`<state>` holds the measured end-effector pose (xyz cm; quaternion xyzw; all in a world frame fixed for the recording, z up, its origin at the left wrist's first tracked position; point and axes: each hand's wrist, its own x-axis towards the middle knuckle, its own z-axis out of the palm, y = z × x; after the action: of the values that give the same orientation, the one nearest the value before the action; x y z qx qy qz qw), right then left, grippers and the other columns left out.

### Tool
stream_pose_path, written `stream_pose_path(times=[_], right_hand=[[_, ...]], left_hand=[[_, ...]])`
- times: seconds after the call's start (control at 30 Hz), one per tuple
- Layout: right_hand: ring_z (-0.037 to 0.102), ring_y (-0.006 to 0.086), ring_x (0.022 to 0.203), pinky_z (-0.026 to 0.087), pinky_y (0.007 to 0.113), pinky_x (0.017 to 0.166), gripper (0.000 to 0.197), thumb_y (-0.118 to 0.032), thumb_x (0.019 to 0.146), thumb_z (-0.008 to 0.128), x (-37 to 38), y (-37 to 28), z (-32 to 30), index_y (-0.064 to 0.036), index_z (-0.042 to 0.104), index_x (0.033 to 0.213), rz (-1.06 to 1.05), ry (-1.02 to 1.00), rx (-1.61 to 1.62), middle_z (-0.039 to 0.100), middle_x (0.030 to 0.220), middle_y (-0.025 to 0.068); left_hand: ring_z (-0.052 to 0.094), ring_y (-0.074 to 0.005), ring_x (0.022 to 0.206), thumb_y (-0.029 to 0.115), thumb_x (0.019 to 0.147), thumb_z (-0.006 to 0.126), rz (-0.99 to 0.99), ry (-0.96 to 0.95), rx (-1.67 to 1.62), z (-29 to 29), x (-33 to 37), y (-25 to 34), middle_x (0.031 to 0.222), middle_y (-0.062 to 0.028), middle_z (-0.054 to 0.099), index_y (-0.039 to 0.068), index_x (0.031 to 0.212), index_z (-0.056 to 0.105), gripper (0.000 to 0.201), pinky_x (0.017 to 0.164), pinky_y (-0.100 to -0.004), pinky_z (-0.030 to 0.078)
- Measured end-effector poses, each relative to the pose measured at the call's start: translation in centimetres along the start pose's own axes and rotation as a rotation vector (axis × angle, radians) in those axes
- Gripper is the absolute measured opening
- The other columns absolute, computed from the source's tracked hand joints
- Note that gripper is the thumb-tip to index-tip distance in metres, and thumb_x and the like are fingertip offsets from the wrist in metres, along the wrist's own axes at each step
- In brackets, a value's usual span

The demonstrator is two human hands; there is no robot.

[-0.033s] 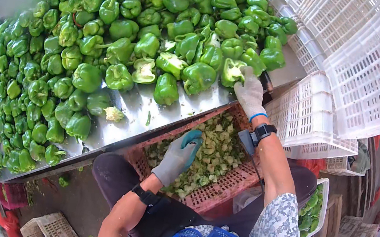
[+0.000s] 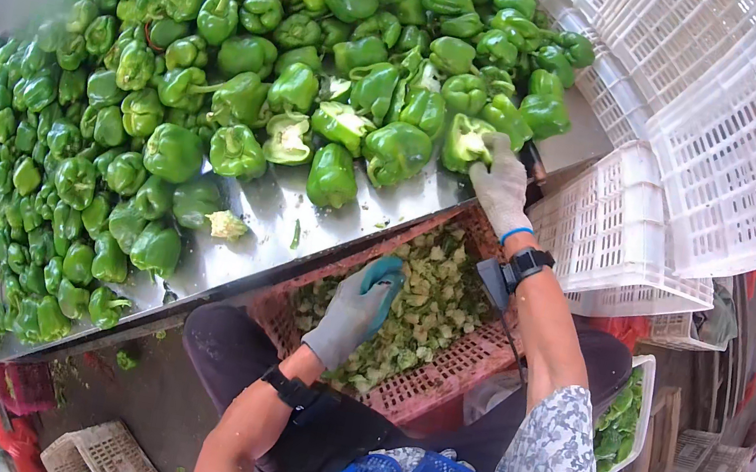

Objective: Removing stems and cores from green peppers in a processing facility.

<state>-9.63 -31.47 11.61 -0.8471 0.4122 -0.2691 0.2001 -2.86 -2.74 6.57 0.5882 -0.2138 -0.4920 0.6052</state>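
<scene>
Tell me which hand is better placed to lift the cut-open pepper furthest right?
Probably the right hand: it's right up against that cut-open pepper, while the left hand is farther away, over the pink crate.

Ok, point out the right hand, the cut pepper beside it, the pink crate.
Right hand (image 2: 505, 187): head view, back of glove.
Cut pepper (image 2: 466, 141): head view, cut side.
Pink crate (image 2: 437, 369): head view, near wall.

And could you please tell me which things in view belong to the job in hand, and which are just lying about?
Apparently part of the job:
Cut green pepper, at the right hand
Peppers on the metal table
Pink crate of pepper scraps, by the left hand

Apparently just lying about:
White crates, right
Pale crate on the floor, lower left
</scene>
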Motion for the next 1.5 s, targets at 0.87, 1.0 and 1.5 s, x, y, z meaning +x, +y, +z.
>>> stream_pose_path(times=[0.87, 1.0, 1.5], right_hand=[[0.067, 0.0452, 0.098, 0.052, 0.053, 0.084, 0.055, -0.05, 0.093, 0.062, -19.0, -9.0, -3.4, -0.0072, 0.05, 0.125, 0.273, -0.461, 0.152, 0.069, 0.102, 0.0265], [0.066, 0.0462, 0.104, 0.052, 0.052, 0.087, 0.058, -0.041, 0.093, 0.066, -21.6, -6.4, 0.6, -0.0052, 0.042, 0.132, 0.391, -0.513, 0.465, 0.064, 0.113, 0.0317], [0.068, 0.0421, 0.094, 0.054, 0.049, 0.079, 0.055, -0.014, 0.079, 0.071, -23.3, -8.6, -0.3, -0.0223, 0.053, 0.129, 0.116, -0.288, 0.315, 0.07, 0.1, 0.0206]], left_hand=[[0.057, -0.0176, 0.122, 0.019, 0.087, 0.08, 0.287, -0.151, -0.421, 1.4, -2.3, 2.3, 0.135, -0.006, 0.059, 0.009, 0.144, 0.047, 0.066, 0.103, -0.0338, 0.049], [0.057, -0.0189, 0.124, 0.02, 0.079, 0.088, 0.39, -0.118, -0.381, 1.0, -2.0, -0.1, 0.137, -0.0054, 0.058, 0.009, 0.142, 0.048, 0.076, 0.107, -0.0333, 0.048], [0.056, -0.0157, 0.12, 0.017, 0.095, 0.069, 0.023, -0.132, -0.367, 0.8, -4.9, 2.2, 0.131, -0.0053, 0.059, 0.007, 0.138, 0.054, 0.047, 0.102, -0.0306, 0.046]])
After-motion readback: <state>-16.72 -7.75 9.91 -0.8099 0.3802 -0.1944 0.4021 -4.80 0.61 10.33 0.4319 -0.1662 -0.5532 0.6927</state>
